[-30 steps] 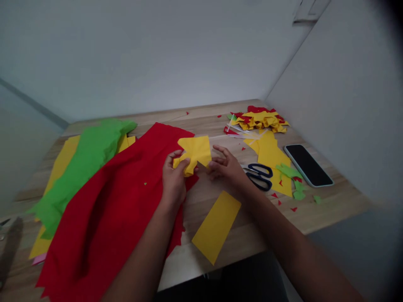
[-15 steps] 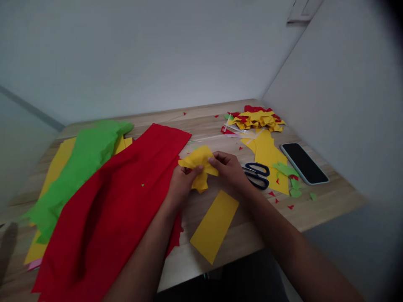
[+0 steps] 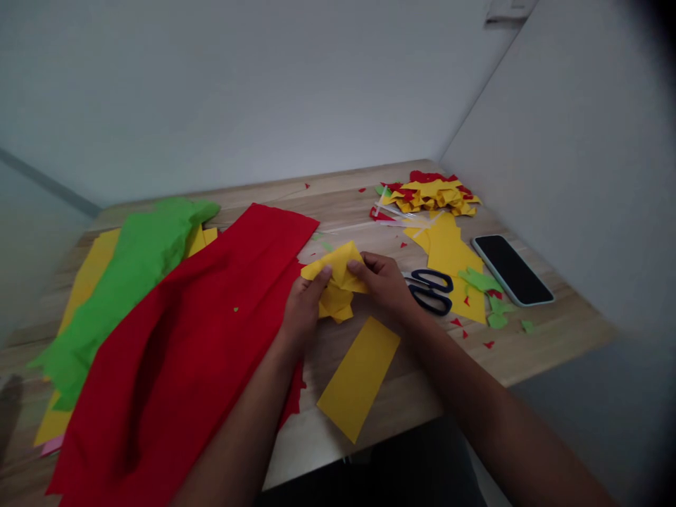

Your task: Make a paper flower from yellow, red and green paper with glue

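Between my two hands is a crinkled yellow paper piece, held just above the table. My left hand pinches its left side with the thumb on top. On its right side my right hand grips the edge between thumb and fingers. The fingers beneath the paper are hidden. A flat yellow paper strip lies on the table just below the hands. Left of my left hand spreads a large red sheet. Dark-handled scissors rest right of my right hand, their blades partly hidden.
Crumpled green paper overlaps yellow sheets at the left. A heap of red and yellow cut pieces sits at the back right, beside thin white strips. Further right lie yellow paper, green scraps and a phone.
The upper part of the yellow paper has been turned or spread between my fingers, and its upper edge now looks more pointed. Both hands keep hold of it. The view has shifted slightly.
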{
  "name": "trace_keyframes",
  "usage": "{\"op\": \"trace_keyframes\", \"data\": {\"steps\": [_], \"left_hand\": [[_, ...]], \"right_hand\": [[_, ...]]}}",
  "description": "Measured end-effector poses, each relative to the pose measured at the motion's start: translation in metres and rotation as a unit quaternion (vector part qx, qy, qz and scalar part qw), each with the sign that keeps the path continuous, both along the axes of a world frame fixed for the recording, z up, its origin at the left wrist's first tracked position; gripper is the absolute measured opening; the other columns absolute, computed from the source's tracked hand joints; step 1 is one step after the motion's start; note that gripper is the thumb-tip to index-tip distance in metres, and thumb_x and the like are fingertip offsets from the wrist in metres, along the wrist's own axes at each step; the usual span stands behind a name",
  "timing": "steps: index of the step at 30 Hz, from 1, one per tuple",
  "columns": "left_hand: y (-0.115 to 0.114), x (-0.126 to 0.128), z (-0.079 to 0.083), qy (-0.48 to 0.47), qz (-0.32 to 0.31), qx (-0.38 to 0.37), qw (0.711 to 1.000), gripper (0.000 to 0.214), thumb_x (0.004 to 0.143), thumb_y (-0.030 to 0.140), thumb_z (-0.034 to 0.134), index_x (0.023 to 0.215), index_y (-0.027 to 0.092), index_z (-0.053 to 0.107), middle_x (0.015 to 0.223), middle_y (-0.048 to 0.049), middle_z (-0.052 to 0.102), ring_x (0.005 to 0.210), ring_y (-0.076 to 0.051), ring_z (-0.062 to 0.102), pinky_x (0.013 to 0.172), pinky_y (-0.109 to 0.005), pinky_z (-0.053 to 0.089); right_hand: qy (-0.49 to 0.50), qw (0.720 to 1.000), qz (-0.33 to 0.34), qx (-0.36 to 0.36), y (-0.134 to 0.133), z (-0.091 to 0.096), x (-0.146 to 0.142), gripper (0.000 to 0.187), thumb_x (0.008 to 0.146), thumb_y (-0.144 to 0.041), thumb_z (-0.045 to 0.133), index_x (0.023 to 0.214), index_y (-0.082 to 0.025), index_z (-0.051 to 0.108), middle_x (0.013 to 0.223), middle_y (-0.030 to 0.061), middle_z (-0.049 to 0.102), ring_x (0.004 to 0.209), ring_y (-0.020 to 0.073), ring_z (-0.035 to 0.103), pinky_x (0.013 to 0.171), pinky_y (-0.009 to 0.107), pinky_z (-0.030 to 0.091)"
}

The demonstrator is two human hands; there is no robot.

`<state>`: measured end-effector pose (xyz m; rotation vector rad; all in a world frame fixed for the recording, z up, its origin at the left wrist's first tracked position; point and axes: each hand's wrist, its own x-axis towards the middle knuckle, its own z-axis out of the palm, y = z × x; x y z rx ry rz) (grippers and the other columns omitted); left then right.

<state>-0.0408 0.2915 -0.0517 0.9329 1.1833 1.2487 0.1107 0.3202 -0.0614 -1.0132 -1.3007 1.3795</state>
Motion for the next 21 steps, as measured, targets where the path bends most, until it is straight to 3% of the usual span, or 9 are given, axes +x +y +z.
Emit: {"op": "trace_keyframes", "data": {"steps": [3,6,12,21], "left_hand": [[0.0010,0.0011,-0.0007,-0.065,-0.054,-0.035,0.996,0.037,0.071,0.046,0.079,0.092,0.017,0.071,0.085,-0.0067,0.076,0.077,-0.023,0.072,0.061,-0.029,0.054],[0.0019,0.0019,-0.0008,-0.068,-0.062,-0.032,0.995,0.041,0.065,0.037,0.085,0.097,0.016,0.072,0.093,-0.0069,0.077,0.083,-0.024,0.072,0.068,-0.029,0.054],[0.0049,0.0013,-0.0051,-0.069,0.001,-0.023,0.997,0.037,0.067,0.035,0.083,0.098,0.017,0.072,0.091,-0.0071,0.077,0.090,-0.025,0.072,0.075,-0.031,0.056],[0.0031,0.0044,-0.0065,-0.060,0.031,-0.026,0.997,0.036,0.066,0.035,0.084,0.092,0.015,0.072,0.092,-0.0071,0.077,0.085,-0.023,0.072,0.074,-0.031,0.055]], "right_hand": [[-0.014,0.999,-0.041,0.004,0.0015,-0.0007,0.0008,0.033,0.083,-0.051,0.067,0.074,-0.020,0.063,0.069,-0.0017,0.058,0.061,0.0132,0.049,0.057,0.025,0.040],[-0.024,0.997,-0.073,0.002,0.0034,0.0005,0.0022,0.037,0.082,-0.054,0.065,0.070,-0.020,0.058,0.065,-0.0031,0.052,0.059,0.0122,0.044,0.054,0.025,0.036],[-0.043,0.998,-0.030,-0.034,0.0069,0.0032,0.0056,0.037,0.074,-0.053,0.068,0.066,-0.018,0.059,0.061,-0.0036,0.050,0.057,0.0115,0.043,0.055,0.025,0.033],[-0.109,0.993,-0.010,0.051,0.0015,0.0026,0.0041,0.023,0.083,-0.038,0.063,0.071,-0.019,0.055,0.063,-0.0054,0.045,0.059,0.0103,0.039,0.055,0.024,0.030]]}}
